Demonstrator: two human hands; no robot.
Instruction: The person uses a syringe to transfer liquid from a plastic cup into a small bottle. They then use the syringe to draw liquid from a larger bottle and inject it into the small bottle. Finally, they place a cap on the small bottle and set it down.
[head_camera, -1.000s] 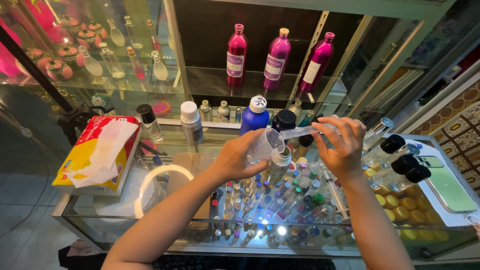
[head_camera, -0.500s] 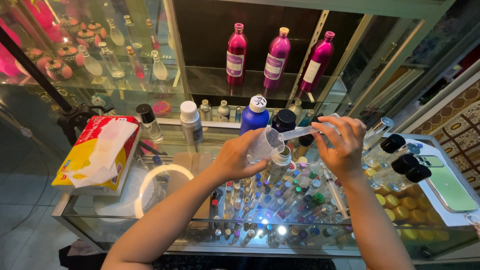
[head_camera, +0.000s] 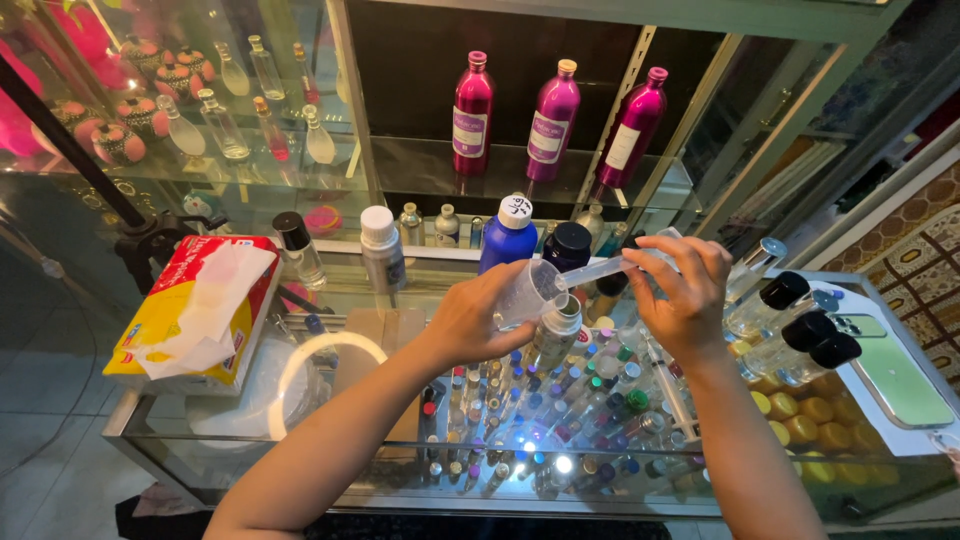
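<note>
My left hand (head_camera: 470, 318) grips a small clear plastic cup (head_camera: 528, 290), tilted on its side above a glass counter. My right hand (head_camera: 680, 290) holds a clear syringe (head_camera: 600, 268) whose tip reaches into the cup's mouth. Just under the cup stands a small silver bottle (head_camera: 556, 330) with an open neck. Behind the cup are a blue bottle with a white cap (head_camera: 508, 235) and a dark bottle with a black cap (head_camera: 568, 245).
A tissue pack (head_camera: 195, 305) lies at the left, a phone (head_camera: 895, 375) at the right beside clear bottles with black caps (head_camera: 800, 335). Many small vials (head_camera: 540, 410) fill the case below the glass. Three magenta bottles (head_camera: 550, 115) stand on the shelf behind.
The view has shifted slightly. Both hands stay almost still, with the syringe tip kept in the cup.
</note>
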